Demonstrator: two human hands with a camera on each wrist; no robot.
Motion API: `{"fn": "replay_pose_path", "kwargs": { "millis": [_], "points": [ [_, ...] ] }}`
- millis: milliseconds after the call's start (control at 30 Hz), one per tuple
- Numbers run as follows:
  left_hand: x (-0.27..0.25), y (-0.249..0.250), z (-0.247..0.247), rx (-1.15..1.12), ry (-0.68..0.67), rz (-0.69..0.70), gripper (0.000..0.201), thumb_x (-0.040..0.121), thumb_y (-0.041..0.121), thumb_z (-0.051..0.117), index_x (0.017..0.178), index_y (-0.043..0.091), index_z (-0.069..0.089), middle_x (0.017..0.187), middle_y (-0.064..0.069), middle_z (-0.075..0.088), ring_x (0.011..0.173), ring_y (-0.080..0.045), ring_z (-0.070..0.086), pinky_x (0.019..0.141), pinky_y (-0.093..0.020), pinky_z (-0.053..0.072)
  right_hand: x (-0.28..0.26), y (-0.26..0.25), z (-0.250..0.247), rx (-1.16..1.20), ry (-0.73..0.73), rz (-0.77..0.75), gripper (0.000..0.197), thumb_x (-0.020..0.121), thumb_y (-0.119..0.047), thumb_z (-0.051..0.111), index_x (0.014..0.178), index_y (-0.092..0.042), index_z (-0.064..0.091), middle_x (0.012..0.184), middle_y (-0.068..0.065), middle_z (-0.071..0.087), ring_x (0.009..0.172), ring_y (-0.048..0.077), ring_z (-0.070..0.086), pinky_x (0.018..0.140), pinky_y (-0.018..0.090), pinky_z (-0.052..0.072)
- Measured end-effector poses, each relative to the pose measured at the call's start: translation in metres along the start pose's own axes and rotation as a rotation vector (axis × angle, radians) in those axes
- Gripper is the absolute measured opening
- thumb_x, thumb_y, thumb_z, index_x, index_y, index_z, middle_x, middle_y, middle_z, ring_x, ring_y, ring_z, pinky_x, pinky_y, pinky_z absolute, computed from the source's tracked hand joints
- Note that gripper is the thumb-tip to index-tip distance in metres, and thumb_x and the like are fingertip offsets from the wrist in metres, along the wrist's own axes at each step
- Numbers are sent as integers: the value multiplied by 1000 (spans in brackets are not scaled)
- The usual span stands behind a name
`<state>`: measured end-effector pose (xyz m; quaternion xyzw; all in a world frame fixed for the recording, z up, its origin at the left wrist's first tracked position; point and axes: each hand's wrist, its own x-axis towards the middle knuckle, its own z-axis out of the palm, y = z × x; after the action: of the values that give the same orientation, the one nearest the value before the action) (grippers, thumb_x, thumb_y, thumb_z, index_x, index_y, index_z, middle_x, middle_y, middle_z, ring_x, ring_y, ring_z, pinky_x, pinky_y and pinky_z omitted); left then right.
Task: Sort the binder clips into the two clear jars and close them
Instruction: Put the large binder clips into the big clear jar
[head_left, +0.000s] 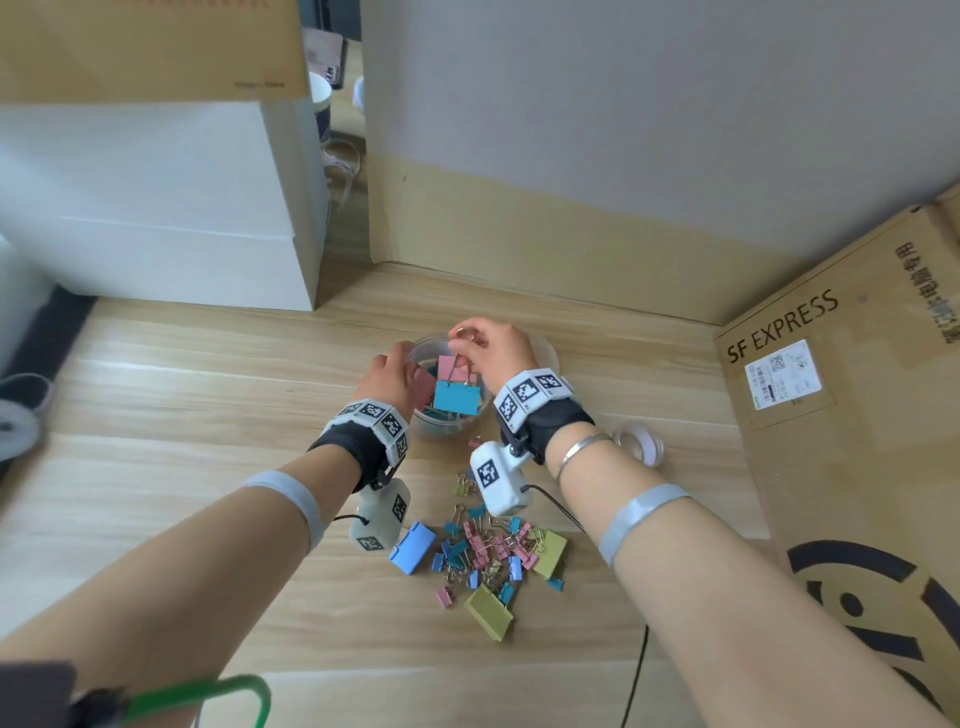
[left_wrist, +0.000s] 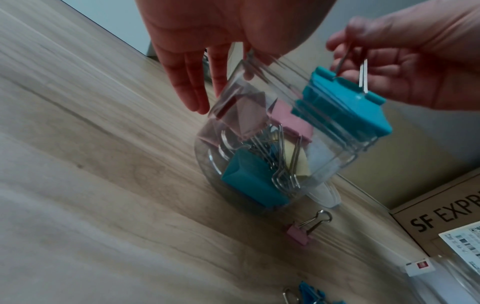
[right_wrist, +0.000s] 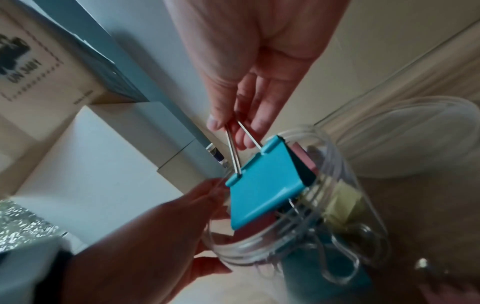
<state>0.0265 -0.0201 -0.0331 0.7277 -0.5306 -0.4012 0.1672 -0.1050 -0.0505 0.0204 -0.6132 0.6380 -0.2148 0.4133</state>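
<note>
A large teal binder clip (head_left: 456, 397) hung by its wire handles at the mouth of a clear jar (head_left: 447, 421), its body partly inside the rim. The right hand (head_left: 488, 345) pinched those handles between thumb and fingertips, directly above the opening. The jar stood on the wooden table (head_left: 208, 395) and already held large clips: a pink one (left_wrist: 291, 121) near the top, another teal one (left_wrist: 253, 181) low against the wall, and a pale yellow one (left_wrist: 298, 162) behind the wires. The left hand (head_left: 387, 382) steadied the jar at its left side, fingers straight and pressed along the wall near the rim. A second clear jar (head_left: 545, 353) sat just behind the right hand, mostly hidden by it. A clear lid (head_left: 639, 441) lay on the table to the right of the right wrist. Nearer the person, a loose pile of clips (head_left: 488, 551) in blue, pink, teal and olive lay spread on the table. A cardboard box (head_left: 852, 415) marked SF EXPRESS stood at the right
</note>
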Motion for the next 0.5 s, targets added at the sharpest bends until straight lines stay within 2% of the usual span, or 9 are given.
{"fn": "replay_pose_path", "kwargs": {
  "millis": [100,167,233,300,367,433,500],
  "points": [
    [2,-1,1,14,2,7,41,96,28,36,136,20,35,131,-18,46,111,-38,53,90,-40,45,7,5,13,-7,7,31,16,90,-11,56,103,-10,67,91,16,72,80,31,70,76,46,58],
    [3,-1,2,24,5,11,40,97,29,34,137,21,34,132,-19,45,111,-39,54,91,-41,45,8,4,18,-1,-28,60,21,95,-8,47,106,-7,65,94,19,71,84,34,69,79,45,57],
    [3,-2,3,28,2,13,40,98,29,31,137,21,34,133,-19,44,112,-39,53,92,-43,44,8,6,23,-79,-79,71,25,97,-7,41,105,-6,65,96,20,71,80,30,68,80,40,57],
    [3,-2,3,36,4,19,41,98,28,30,138,21,34,135,-19,44,114,-39,52,93,-43,44,7,7,25,-173,-112,63,25,97,-9,40,104,-7,64,98,18,71,74,21,64,79,36,56],
    [3,-2,2,38,0,23,40,98,27,28,138,20,34,134,-19,44,114,-39,52,93,-43,44,8,7,21,-350,-113,9,24,96,-14,45,110,-12,64,103,12,70,81,19,63,83,36,54],
    [3,-2,1,38,-10,19,39,98,27,29,136,20,34,132,-19,44,111,-39,53,93,-43,45,6,7,11,-526,-86,-92,26,95,-16,47,115,-13,63,111,10,66,93,25,63,87,38,52],
    [3,-3,1,43,-19,12,39,98,28,31,135,19,35,132,-19,44,110,-39,54,92,-44,46,0,10,-1,-551,-16,-152,22,95,-15,47,107,-11,65,105,9,66,91,26,63,83,40,53]
  ]
}}
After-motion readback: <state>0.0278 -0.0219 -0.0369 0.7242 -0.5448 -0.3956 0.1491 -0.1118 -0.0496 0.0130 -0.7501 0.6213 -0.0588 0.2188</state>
